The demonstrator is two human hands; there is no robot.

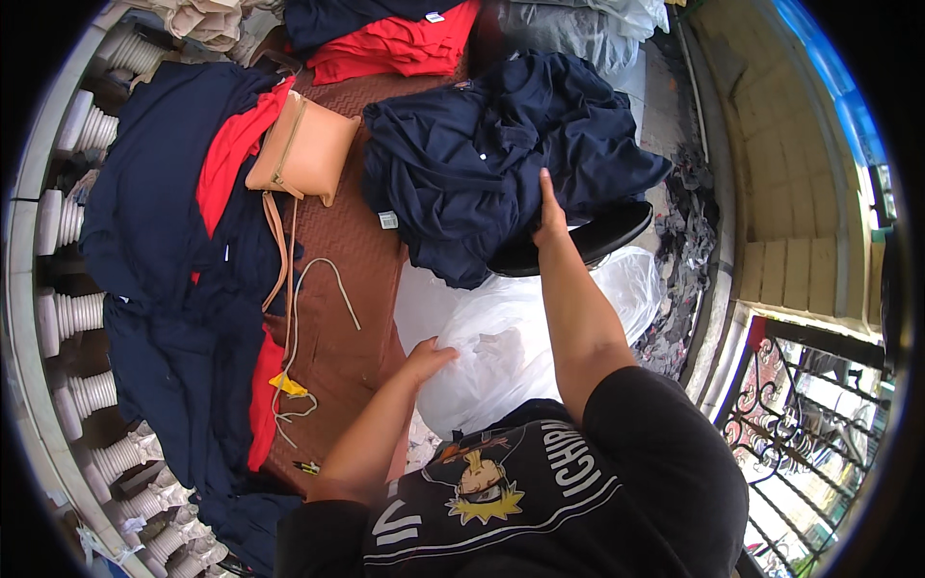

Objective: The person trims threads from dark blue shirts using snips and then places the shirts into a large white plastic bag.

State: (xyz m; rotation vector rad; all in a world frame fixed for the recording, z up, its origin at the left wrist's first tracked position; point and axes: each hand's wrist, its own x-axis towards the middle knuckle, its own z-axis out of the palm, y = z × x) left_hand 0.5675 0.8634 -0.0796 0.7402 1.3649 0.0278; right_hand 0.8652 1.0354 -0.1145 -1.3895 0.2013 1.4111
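Note:
A heap of navy blue garments (482, 159) lies in front of me, partly over a black, rounded-edge seat (578, 241). My right hand (551, 217) rests against the near right side of the heap, its visible fingers stretched along the cloth; the others are hidden. Below the heap spreads a translucent white plastic bag (511, 337). At the bag's left edge, my left hand (431, 361) is closed on the plastic, with its fingertips partly hidden. A small white tag (388, 221) shows at the heap's left corner.
A brown cloth-covered surface (337, 279) carries a tan shoulder bag (306, 149), a cord (299, 289) and small yellow-handled snips (306, 468). Navy and red garments (173, 193) line the left beside a balustrade (82, 323). Red garments (395, 48) and plastic bags (578, 34) lie farther back. Scraps (689, 212) edge the wall.

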